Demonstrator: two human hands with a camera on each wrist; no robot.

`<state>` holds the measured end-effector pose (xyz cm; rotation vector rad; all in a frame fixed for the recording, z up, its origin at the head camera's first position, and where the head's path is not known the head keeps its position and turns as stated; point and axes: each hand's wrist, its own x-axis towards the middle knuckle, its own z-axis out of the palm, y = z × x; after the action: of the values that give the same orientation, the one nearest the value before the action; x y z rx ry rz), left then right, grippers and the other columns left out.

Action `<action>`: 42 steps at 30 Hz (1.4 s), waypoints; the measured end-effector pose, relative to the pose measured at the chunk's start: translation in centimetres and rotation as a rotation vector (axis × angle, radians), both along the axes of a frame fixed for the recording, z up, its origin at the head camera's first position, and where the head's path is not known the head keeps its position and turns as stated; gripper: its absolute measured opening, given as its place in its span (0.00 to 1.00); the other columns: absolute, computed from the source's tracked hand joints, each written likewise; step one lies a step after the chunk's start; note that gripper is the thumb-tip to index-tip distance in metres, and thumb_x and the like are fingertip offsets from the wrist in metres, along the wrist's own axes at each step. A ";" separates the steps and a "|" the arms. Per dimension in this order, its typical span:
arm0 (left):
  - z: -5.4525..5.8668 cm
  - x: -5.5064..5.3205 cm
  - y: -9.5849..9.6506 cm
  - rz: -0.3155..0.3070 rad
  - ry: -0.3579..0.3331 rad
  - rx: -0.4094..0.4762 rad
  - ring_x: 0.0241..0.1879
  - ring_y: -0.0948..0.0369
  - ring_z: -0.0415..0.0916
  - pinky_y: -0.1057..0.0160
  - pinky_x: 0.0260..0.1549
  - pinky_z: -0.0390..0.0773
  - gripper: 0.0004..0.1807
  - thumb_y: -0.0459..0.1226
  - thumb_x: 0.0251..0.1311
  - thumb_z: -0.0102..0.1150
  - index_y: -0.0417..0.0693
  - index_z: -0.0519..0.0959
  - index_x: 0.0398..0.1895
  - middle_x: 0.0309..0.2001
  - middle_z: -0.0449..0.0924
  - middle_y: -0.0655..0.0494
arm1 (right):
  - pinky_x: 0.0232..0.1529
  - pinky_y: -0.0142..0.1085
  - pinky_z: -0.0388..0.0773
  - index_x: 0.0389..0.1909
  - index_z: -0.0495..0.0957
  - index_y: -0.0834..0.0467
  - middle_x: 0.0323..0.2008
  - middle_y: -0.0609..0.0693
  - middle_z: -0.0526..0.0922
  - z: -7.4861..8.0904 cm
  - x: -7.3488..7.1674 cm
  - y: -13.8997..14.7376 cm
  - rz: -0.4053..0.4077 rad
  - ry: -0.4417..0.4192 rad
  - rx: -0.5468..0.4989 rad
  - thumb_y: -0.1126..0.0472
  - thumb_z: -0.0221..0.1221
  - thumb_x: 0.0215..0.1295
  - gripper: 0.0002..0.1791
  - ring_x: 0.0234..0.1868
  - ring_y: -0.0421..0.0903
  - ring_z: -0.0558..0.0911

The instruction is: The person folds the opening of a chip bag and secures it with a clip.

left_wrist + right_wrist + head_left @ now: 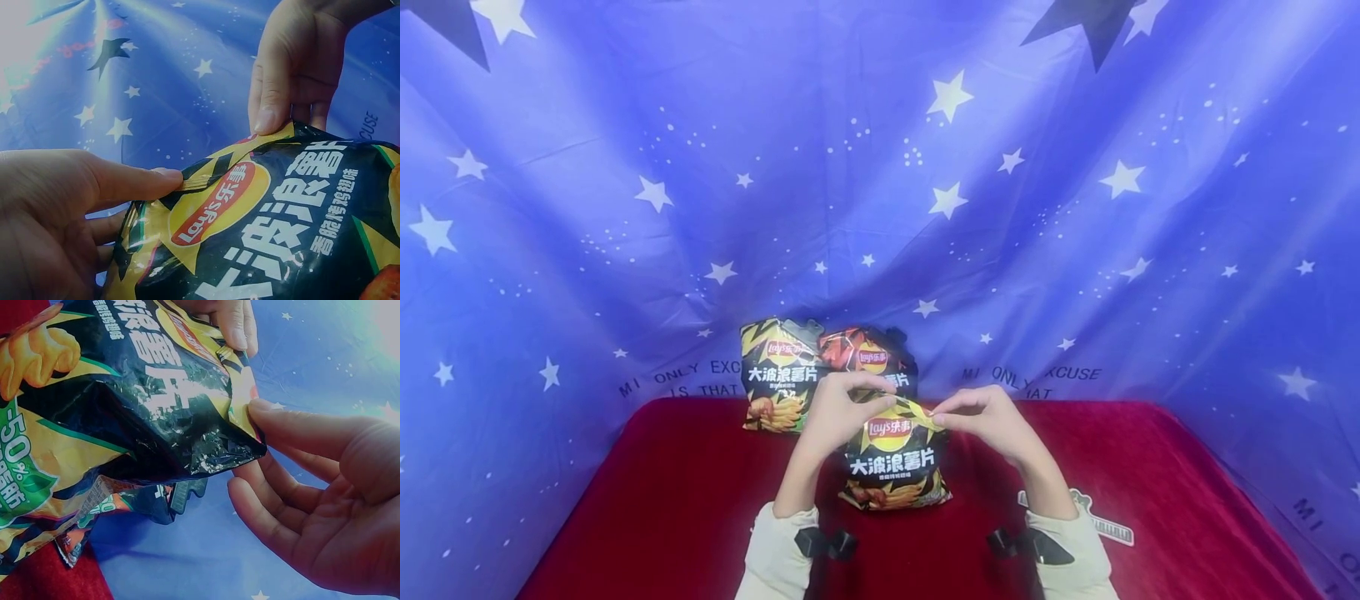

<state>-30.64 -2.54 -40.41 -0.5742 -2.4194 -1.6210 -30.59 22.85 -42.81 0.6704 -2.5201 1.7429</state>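
A black and yellow Lay's chip bag (891,483) stands upright on the red cloth, its front towards me. Its top edge looks folded over in the left wrist view. My left hand (841,412) pinches the top left corner, with the thumb (156,181) on the front and fingers behind. At the top right corner, my right hand (992,423) pinches the edge between thumb and fingers. In the right wrist view, the right thumb (281,422) presses the folded strip, while its lower fingers are loosely bent below the bag.
Behind stand another yellow and black Lay's bag (778,375) with a grey clip (802,329) on top, and a red and black one (853,350) with a dark clip (187,495). A flat white striped piece (1112,532) lies by my right forearm. A starry blue curtain (880,225) hangs behind.
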 end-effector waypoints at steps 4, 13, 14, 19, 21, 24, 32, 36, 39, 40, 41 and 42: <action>-0.2 0.0 0.1 0.013 0.004 0.004 0.46 0.59 0.86 0.56 0.52 0.84 0.08 0.33 0.54 0.75 0.54 0.91 0.36 0.41 0.91 0.58 | 0.36 0.35 0.85 0.40 0.88 0.67 0.37 0.63 0.89 0.1 0.1 -0.1 -0.002 -0.017 -0.006 0.67 0.71 0.59 0.10 0.36 0.39 0.85; -0.5 -0.3 0.4 0.029 0.019 -0.003 0.46 0.58 0.87 0.53 0.52 0.84 0.08 0.33 0.54 0.75 0.54 0.91 0.36 0.42 0.91 0.58 | 0.33 0.36 0.85 0.40 0.87 0.69 0.37 0.66 0.88 -0.1 -0.1 -0.1 -0.010 -0.045 -0.030 0.68 0.71 0.58 0.10 0.32 0.40 0.84; -0.6 -0.3 0.4 0.026 0.020 -0.001 0.46 0.58 0.87 0.53 0.52 0.84 0.08 0.33 0.53 0.75 0.54 0.91 0.36 0.41 0.91 0.58 | 0.33 0.36 0.85 0.40 0.87 0.69 0.37 0.66 0.88 -0.2 -0.2 -0.1 -0.011 -0.045 -0.032 0.68 0.71 0.58 0.10 0.32 0.40 0.84; -0.8 -0.8 0.3 0.015 0.020 0.006 0.46 0.59 0.87 0.53 0.51 0.84 0.09 0.32 0.53 0.76 0.54 0.91 0.36 0.40 0.91 0.58 | 0.34 0.41 0.86 0.39 0.88 0.69 0.36 0.65 0.88 -0.7 -0.7 0.0 -0.008 -0.022 -0.040 0.68 0.71 0.58 0.09 0.33 0.40 0.84; -0.8 -0.9 0.3 0.016 0.019 0.005 0.45 0.59 0.87 0.54 0.51 0.84 0.09 0.32 0.52 0.76 0.54 0.91 0.35 0.39 0.91 0.58 | 0.34 0.43 0.86 0.38 0.88 0.69 0.35 0.65 0.88 -0.9 -0.8 0.1 0.000 -0.006 -0.045 0.69 0.71 0.58 0.09 0.32 0.41 0.84; -0.8 -0.9 0.2 0.015 0.018 0.007 0.44 0.59 0.87 0.54 0.50 0.84 0.08 0.32 0.51 0.76 0.53 0.91 0.34 0.38 0.91 0.58 | 0.33 0.44 0.86 0.38 0.88 0.69 0.33 0.64 0.88 -1.1 -1.0 0.2 0.015 0.015 -0.057 0.69 0.71 0.57 0.09 0.32 0.41 0.84; -0.7 -0.7 0.2 0.025 0.026 0.007 0.42 0.61 0.87 0.57 0.46 0.85 0.08 0.32 0.51 0.76 0.54 0.92 0.33 0.37 0.91 0.59 | 0.32 0.41 0.86 0.38 0.88 0.68 0.32 0.62 0.88 -1.2 -1.0 0.1 0.019 0.032 -0.061 0.69 0.71 0.57 0.08 0.31 0.41 0.84; -0.9 -0.6 0.2 0.025 0.029 0.006 0.41 0.61 0.87 0.60 0.44 0.85 0.08 0.31 0.52 0.76 0.51 0.91 0.35 0.37 0.91 0.58 | 0.31 0.38 0.85 0.38 0.88 0.68 0.32 0.63 0.88 -1.3 -1.0 0.1 0.018 0.030 -0.060 0.69 0.71 0.57 0.08 0.31 0.41 0.84; -1.0 -0.6 0.3 0.024 0.028 0.009 0.40 0.60 0.87 0.62 0.42 0.85 0.08 0.31 0.52 0.75 0.48 0.91 0.36 0.38 0.91 0.57 | 0.32 0.38 0.85 0.38 0.88 0.68 0.33 0.63 0.88 -1.2 -0.9 0.1 0.019 0.021 -0.055 0.69 0.71 0.58 0.08 0.31 0.41 0.84; -1.0 -0.6 0.4 0.023 0.029 0.009 0.40 0.61 0.87 0.62 0.41 0.85 0.08 0.31 0.52 0.75 0.47 0.91 0.36 0.38 0.91 0.57 | 0.32 0.38 0.85 0.38 0.88 0.68 0.33 0.64 0.88 -1.2 -0.9 0.1 0.019 0.017 -0.050 0.68 0.71 0.58 0.08 0.31 0.42 0.84; -1.0 -0.7 0.4 0.024 0.031 0.011 0.40 0.60 0.87 0.63 0.41 0.85 0.08 0.31 0.52 0.75 0.48 0.91 0.36 0.38 0.91 0.56 | 0.32 0.38 0.85 0.38 0.88 0.67 0.33 0.64 0.88 -1.2 -0.9 0.1 0.021 0.015 -0.045 0.68 0.71 0.58 0.08 0.31 0.42 0.84; -1.0 -0.7 0.4 0.026 0.034 0.013 0.40 0.61 0.87 0.63 0.41 0.85 0.08 0.31 0.52 0.75 0.48 0.91 0.36 0.38 0.91 0.56 | 0.33 0.39 0.86 0.38 0.88 0.67 0.34 0.64 0.88 -1.1 -1.0 0.1 0.023 0.010 -0.039 0.68 0.71 0.58 0.08 0.32 0.42 0.85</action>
<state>-31.34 -2.14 -41.45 -0.5619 -2.3804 -1.6020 -31.54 22.93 -43.92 0.7063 -2.4748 1.7864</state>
